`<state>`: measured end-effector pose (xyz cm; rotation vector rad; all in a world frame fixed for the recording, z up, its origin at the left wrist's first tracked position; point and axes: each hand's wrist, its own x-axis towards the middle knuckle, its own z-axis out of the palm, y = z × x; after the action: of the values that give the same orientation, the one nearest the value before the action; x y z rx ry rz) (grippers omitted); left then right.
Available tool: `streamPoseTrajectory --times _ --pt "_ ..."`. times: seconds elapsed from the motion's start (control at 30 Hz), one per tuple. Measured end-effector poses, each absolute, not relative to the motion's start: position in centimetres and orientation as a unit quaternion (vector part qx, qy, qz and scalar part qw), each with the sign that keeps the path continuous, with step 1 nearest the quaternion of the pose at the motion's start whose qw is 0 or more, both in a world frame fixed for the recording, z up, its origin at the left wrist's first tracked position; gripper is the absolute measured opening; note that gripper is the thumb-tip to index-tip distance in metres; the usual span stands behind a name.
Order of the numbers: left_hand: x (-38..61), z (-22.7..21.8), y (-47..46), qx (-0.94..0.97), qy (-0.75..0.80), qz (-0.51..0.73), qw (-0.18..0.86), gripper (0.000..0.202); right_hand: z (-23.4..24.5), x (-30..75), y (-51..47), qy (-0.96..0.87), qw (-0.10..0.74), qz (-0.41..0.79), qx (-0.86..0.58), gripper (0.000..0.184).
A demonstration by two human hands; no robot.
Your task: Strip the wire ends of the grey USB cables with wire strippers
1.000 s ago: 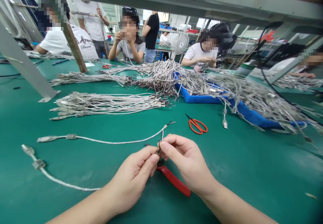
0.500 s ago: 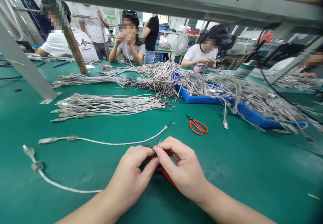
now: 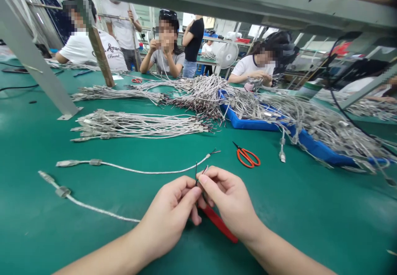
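A white braided USB cable (image 3: 102,211) runs from the left and passes behind my left hand (image 3: 172,213). Its thin dark wires (image 3: 196,172) stick up between both hands, where my left thumb and fingers pinch the cable end. The fingertips of my right hand (image 3: 228,204) are closed on the wire ends. A red tool handle (image 3: 220,224) shows below my right hand; the rest is hidden, and I cannot tell whether the hand grips it. Beyond my hands a second USB cable (image 3: 139,170) lies flat, its stripped end to the right.
Orange-handled scissors (image 3: 248,157) lie on the green table (image 3: 310,225). A bundle of cables (image 3: 139,126) is at left; blue trays (image 3: 254,124) heaped with cables stand at right. A metal beam (image 3: 198,2) crosses above. Several people sit or stand across the table.
The view has shifted slightly. My fingers have spread the wires a little, with one dark wire now upright. More of the red handle shows below my right hand.
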<state>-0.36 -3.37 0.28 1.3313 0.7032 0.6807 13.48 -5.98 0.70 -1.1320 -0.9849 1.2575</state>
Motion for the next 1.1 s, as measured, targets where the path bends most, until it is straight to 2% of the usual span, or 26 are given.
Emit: streamPoseTrajectory --times 0.17,0.43,0.63,0.9,1.1 --pt "-0.35 -0.16 -3.53 0.585 0.325 0.303 0.679 0.026 0.96 13.83 -6.12 -0.458 0.524 0.511 -0.505 0.024" --pt "-0.35 0.09 -3.47 0.585 0.348 0.302 0.667 0.022 0.95 13.93 -5.95 -0.428 0.528 0.53 -0.508 0.027" --pt "-0.38 0.18 -3.47 0.579 0.337 0.295 0.681 0.027 0.91 14.04 -5.91 -0.423 0.519 0.549 -0.5 0.026" --pt "-0.68 0.26 -3.06 0.561 0.253 0.287 0.734 0.031 0.72 13.59 -5.89 -0.301 0.543 0.657 -0.428 0.025" --pt "-0.61 0.43 -3.07 0.548 0.27 0.281 0.74 0.033 0.56 13.75 -5.8 -0.313 0.55 0.656 -0.412 0.021"
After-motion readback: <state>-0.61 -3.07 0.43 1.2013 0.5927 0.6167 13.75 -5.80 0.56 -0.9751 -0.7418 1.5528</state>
